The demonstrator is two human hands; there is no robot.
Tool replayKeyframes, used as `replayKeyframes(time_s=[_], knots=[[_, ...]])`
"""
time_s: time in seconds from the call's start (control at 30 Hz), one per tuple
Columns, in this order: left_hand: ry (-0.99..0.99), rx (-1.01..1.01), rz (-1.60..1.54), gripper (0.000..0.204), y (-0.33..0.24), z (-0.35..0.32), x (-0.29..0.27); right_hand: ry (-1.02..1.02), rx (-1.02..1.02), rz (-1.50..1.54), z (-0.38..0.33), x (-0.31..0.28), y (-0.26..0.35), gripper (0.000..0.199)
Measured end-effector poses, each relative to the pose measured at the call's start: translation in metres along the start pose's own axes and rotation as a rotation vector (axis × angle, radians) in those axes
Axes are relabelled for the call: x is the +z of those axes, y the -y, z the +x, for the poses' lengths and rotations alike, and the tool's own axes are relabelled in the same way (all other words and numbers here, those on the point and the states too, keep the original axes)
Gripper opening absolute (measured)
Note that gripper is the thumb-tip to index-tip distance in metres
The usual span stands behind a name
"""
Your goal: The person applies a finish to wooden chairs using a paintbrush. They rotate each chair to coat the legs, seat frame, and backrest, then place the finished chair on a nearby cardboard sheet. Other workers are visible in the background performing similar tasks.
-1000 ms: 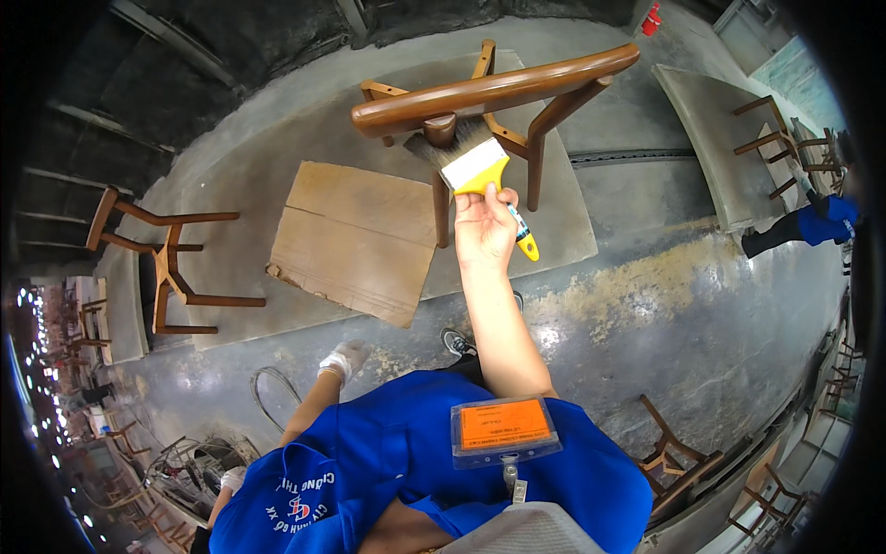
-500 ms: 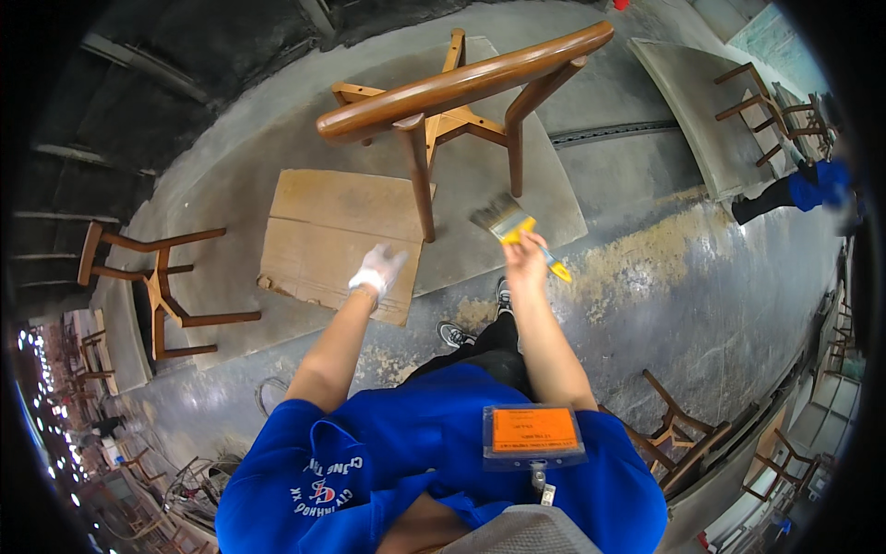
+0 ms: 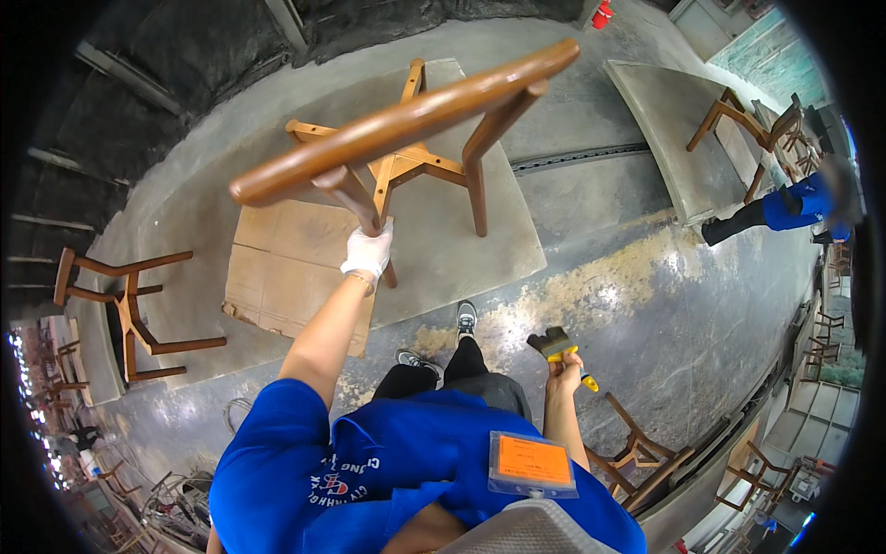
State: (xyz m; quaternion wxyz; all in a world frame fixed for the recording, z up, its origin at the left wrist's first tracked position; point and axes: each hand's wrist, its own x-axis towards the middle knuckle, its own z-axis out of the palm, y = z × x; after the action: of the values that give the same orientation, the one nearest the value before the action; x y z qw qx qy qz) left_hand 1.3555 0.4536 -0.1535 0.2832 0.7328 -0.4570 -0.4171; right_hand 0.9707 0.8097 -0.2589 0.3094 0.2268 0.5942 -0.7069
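A brown wooden chair frame [image 3: 406, 120] stands ahead of me on a grey board, its curved top rail nearest to my view. My left hand [image 3: 368, 251], in a white glove, is closed round one of its legs, just below the rail. My right hand [image 3: 565, 371] is bare and held out to the right, closed on the handle of a paintbrush [image 3: 555, 343]. The brush has dark bristles and a yellow ferrule and handle end. Its bristles point away from the chair frame's leg and touch nothing.
Cardboard [image 3: 295, 263] lies beside the chair frame on the grey board [image 3: 503, 249]. Another chair frame [image 3: 134, 305] stands at the left, one [image 3: 637, 452] at lower right. A co-worker in blue [image 3: 794, 203] is by chairs at far right. A red object [image 3: 602, 15] sits at the back.
My left hand has gone from above the cardboard to the chair leg and closed on it. My right hand has drawn the paintbrush back and to the right, away from the chair frame.
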Motion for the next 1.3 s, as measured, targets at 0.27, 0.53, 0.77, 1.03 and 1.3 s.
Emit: replayKeyframes(time_s=[0.27,0.53,0.77,1.03,1.3], knots=[[0.104,-0.015,-0.028,0.044,-0.070,-0.043,-0.055,0.583,-0.461,-0.233,-0.071,0.202,0.072,0.022],[0.125,-0.009,-0.139,0.022,-0.082,-0.002,-0.099,1.771,-1.817,-0.661,-0.204,0.470,0.152,0.019],[0.072,-0.024,-0.068,0.022,-0.105,0.014,-0.118,1.879,-2.188,-1.088,-0.143,0.499,0.080,0.032],[-0.050,0.166,-0.526,0.059,-0.106,0.029,-0.114,2.259,-0.821,-2.111,-0.096,0.429,0.077,0.016],[-0.001,0.175,-0.543,0.067,-0.120,0.048,-0.120,2.020,-1.788,-0.903,-0.154,0.563,0.097,0.006]])
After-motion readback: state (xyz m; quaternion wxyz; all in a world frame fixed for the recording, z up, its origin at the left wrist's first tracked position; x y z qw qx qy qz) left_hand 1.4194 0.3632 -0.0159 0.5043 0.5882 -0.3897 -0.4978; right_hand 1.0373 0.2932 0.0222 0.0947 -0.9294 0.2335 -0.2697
